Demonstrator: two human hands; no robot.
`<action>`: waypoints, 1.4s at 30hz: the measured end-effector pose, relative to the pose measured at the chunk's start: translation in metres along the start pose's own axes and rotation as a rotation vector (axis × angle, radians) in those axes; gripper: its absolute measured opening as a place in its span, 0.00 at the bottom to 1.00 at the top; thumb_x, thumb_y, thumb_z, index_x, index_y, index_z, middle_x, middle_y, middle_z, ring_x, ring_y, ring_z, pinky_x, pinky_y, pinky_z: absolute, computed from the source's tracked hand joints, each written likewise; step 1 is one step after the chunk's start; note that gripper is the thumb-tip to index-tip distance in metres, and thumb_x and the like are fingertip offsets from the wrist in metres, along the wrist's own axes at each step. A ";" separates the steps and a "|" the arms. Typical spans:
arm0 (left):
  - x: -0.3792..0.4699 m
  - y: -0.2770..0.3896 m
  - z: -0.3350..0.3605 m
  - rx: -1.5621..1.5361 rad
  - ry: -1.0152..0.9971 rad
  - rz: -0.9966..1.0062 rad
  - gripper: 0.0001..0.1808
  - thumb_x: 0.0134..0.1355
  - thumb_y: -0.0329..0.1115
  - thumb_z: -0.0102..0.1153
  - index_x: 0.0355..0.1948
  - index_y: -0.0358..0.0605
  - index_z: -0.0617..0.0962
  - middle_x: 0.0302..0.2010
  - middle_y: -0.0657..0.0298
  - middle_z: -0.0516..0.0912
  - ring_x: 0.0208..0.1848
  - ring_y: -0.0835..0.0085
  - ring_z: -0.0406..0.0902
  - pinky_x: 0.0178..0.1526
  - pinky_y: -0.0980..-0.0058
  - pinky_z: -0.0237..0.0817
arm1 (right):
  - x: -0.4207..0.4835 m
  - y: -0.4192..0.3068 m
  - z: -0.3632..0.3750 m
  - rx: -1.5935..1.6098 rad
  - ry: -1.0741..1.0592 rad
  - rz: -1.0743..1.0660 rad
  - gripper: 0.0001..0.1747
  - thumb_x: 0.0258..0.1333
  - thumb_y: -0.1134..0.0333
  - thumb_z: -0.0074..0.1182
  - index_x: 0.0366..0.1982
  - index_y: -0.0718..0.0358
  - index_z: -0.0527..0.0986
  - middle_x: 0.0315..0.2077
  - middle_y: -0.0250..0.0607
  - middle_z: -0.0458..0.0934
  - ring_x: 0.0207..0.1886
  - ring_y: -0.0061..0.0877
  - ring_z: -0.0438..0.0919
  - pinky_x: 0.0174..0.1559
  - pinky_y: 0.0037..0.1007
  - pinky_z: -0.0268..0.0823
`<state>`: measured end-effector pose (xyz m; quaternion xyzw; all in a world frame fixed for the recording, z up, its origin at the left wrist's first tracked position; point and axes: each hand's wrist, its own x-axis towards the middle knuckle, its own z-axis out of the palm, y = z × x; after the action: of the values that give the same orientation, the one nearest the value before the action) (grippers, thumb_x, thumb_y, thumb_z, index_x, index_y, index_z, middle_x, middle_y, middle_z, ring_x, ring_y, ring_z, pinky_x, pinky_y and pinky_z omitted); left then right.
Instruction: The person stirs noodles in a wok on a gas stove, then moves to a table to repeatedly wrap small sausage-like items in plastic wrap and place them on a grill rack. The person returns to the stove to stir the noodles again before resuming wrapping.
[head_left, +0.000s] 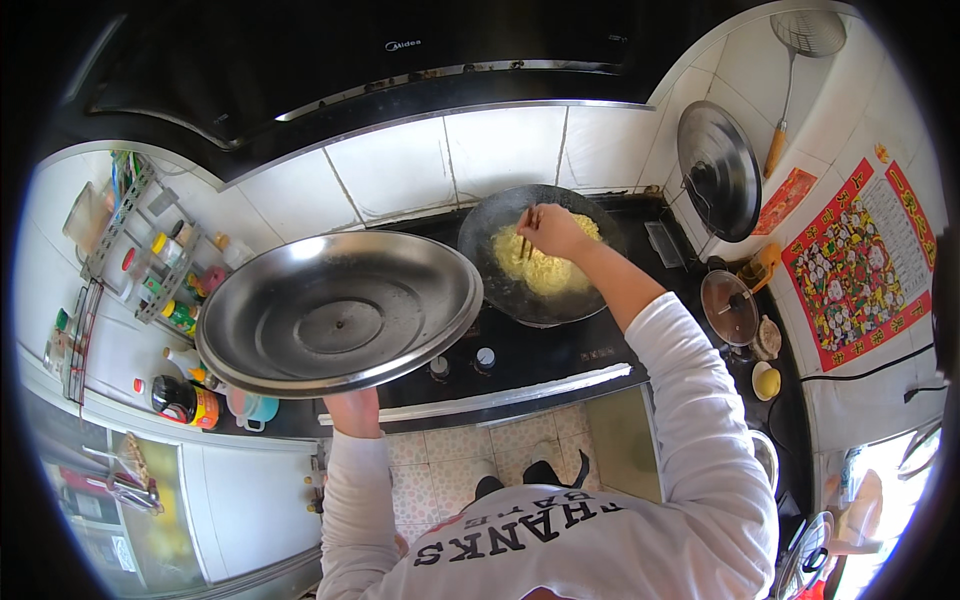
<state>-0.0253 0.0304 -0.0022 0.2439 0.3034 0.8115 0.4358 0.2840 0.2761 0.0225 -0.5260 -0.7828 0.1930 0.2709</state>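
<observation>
My left hand (354, 411) holds a large steel wok lid (337, 300), its hollow underside facing up at me; the fingers are hidden behind it. The lid hangs over the left part of the stove, to the left of a dark wok (487, 210). Yellow noodles (551, 270) lie in the wok, with steam about them. Above the noodles, my right hand (556, 229) grips brown chopsticks (529, 236), their tips pointing down at the noodles.
Seasoning jars (166, 247) fill a wall rack at left, above a dark sauce bottle (180, 401). Stove knobs (485, 358) sit in front of the wok. At right, another lid (718, 169) hangs on the wall above a glass-lidded pot (729, 306). The range hood (337, 45) spans overhead.
</observation>
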 end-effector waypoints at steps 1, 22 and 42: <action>0.000 0.001 -0.001 -0.010 -0.012 0.009 0.22 0.69 0.42 0.47 0.60 0.43 0.69 0.59 0.59 0.73 0.59 0.65 0.72 0.60 0.62 0.66 | 0.003 0.001 0.000 0.030 -0.031 0.012 0.16 0.53 0.58 0.51 0.23 0.64 0.78 0.24 0.50 0.80 0.32 0.46 0.80 0.40 0.41 0.73; -0.004 -0.004 0.014 -0.035 0.031 -0.091 0.22 0.69 0.42 0.46 0.59 0.42 0.69 0.59 0.59 0.74 0.59 0.66 0.72 0.59 0.63 0.66 | -0.004 0.063 -0.078 0.316 -0.061 0.310 0.07 0.51 0.67 0.57 0.27 0.64 0.79 0.20 0.36 0.79 0.19 0.21 0.78 0.26 0.25 0.71; 0.000 0.002 0.015 -0.047 -0.004 -0.073 0.22 0.69 0.41 0.46 0.59 0.42 0.69 0.59 0.58 0.73 0.59 0.64 0.72 0.60 0.62 0.66 | 0.017 0.003 -0.044 0.122 0.039 0.106 0.11 0.49 0.61 0.53 0.24 0.60 0.80 0.21 0.42 0.80 0.29 0.34 0.81 0.37 0.33 0.73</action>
<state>-0.0160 0.0336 0.0094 0.2238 0.2919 0.8014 0.4716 0.3087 0.2940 0.0585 -0.5528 -0.7353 0.2438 0.3071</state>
